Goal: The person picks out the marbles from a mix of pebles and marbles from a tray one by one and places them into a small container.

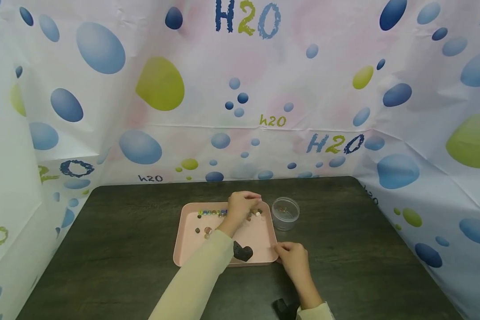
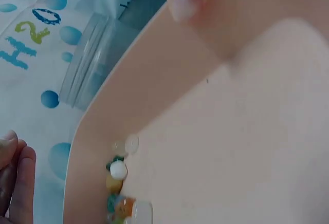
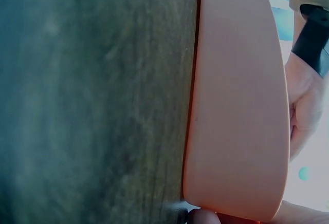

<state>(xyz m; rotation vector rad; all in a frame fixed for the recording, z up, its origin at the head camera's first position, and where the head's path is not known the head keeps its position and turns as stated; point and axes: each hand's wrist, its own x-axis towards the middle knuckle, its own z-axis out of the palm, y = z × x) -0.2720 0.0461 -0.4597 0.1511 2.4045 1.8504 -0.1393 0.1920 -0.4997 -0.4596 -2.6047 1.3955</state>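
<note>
My left hand [image 1: 240, 209] is over the far right part of a pink tray [image 1: 258, 244], its thumb and fingertips close together. In the left wrist view, the fingers [image 2: 21, 183] show at the left edge; whether something small is between them is hidden. Colourful beads [image 1: 214, 213] line the tray's far side, and a white bead [image 2: 119, 170] lies among those near the far right corner. With thumb and fingers, my right hand [image 1: 295, 262] grips the tray's near right corner. Right behind that hand stands a clear round tub [image 1: 286, 213] with a few tiny pieces inside.
Loose beads [image 1: 208, 230] lie in the tray's left half. Under the tray is a dark wooden table [image 1: 364, 249]. Behind it hangs a white sheet [image 1: 208, 98] printed with coloured spots. Black straps [image 3: 312, 41] sit at the wrists.
</note>
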